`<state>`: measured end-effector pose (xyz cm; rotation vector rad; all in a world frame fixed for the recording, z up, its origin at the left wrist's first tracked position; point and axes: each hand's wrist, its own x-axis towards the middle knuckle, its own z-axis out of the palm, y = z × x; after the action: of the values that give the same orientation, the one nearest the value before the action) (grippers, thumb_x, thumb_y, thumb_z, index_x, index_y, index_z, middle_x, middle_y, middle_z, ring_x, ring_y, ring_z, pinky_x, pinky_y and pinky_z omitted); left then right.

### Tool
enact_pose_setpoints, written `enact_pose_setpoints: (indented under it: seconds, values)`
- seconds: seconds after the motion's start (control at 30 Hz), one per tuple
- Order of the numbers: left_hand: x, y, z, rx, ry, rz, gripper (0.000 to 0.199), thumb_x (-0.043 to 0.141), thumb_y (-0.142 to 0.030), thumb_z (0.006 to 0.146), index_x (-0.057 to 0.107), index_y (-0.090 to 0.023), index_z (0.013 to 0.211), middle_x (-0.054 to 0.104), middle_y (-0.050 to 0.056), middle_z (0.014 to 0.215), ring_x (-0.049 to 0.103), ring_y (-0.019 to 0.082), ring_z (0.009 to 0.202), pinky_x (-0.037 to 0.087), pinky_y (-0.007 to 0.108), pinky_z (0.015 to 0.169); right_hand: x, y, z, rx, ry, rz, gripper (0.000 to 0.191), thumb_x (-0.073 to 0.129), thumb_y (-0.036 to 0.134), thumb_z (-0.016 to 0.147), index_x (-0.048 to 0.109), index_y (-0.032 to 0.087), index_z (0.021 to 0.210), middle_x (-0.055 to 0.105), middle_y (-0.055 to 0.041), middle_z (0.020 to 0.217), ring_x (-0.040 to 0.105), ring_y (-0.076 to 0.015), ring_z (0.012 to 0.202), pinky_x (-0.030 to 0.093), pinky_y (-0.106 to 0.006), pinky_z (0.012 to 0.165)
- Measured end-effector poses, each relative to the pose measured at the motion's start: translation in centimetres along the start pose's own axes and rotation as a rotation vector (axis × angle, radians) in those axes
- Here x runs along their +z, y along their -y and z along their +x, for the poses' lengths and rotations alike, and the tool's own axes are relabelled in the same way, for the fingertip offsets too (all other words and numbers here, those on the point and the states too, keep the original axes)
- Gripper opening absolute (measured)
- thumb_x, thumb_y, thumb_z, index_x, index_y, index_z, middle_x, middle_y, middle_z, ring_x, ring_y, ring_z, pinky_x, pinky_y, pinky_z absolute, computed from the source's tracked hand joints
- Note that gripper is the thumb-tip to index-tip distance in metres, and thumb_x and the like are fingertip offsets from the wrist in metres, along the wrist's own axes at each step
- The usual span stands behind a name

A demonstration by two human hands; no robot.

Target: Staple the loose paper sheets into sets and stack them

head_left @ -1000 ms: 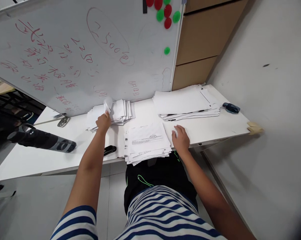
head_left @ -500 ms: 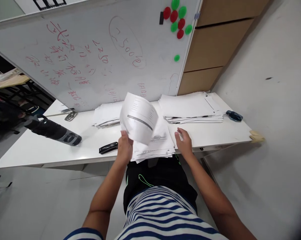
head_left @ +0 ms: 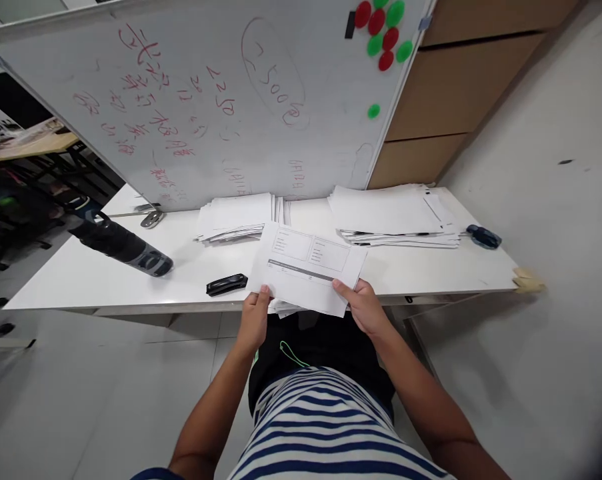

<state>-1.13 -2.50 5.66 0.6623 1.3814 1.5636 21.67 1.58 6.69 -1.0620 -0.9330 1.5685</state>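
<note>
A printed paper sheet (head_left: pixel 301 270) with a dark bar across it is stretched between my hands above the desk's front edge. My left hand (head_left: pixel 255 317) pinches its lower left corner, thumb on top. At the right edge, my right hand (head_left: pixel 367 307) grips it between thumb and fingers. Beneath it, mostly hidden, lies a pile of papers (head_left: pixel 283 309). Just left of the sheet is a black stapler (head_left: pixel 227 285). Behind it are a left paper stack (head_left: pixel 238 215) and a larger right paper stack (head_left: pixel 383 210).
The white desk (head_left: pixel 191 257) runs along a whiteboard (head_left: pixel 181 87) with red writing and round magnets. A black bottle (head_left: pixel 125 247) stands at the left, near a computer mouse (head_left: pixel 152 219). A dark blue object (head_left: pixel 483 237) lies far right. Cardboard boxes (head_left: pixel 461 87) rise behind.
The sheet, curled in my left hand before, is now spread flatter and lower. My right hand has moved from the desk and taken hold of its right edge. The view has shifted slightly.
</note>
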Motion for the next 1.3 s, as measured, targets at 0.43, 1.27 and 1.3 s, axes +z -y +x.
enact_pose_setpoints:
  seconds: [0.43,1.27,1.3]
  values:
    - [-3.5,-1.8,2.2,0.079,0.213,0.437,0.039,0.074,-0.052,0.075,0.074,-0.018,0.093,0.073,0.005,0.092,0.063,0.021,0.088,0.050,0.031,0.078,-0.7,-0.4,0.5,-0.056,-0.019,-0.306,0.046,0.071,0.054,0.080,0.074,0.020,0.112,0.074,-0.0096,0.115,0.067,-0.0312,0.110,0.053,-0.045,0.094]
    - [-0.2,-5.8,5.5,0.180,0.581,0.286,0.038,0.076,-0.039,0.077,0.073,-0.019,0.109,0.071,0.011,0.120,0.064,0.028,0.113,0.051,0.043,0.097,-1.2,1.0,1.8,-0.222,-0.024,-0.495,0.041,0.066,0.051,0.084,0.074,0.018,0.107,0.076,-0.0091,0.105,0.070,-0.0294,0.101,0.055,-0.040,0.086]
    - [0.4,-5.5,5.9,0.192,0.606,0.262,0.036,0.076,-0.038,0.077,0.074,-0.019,0.108,0.069,0.011,0.125,0.061,0.029,0.118,0.049,0.043,0.100,-1.0,0.9,2.0,-0.245,-0.042,-0.480,0.040,0.067,0.050,0.083,0.074,0.017,0.105,0.077,-0.0087,0.103,0.070,-0.0293,0.100,0.055,-0.040,0.086]
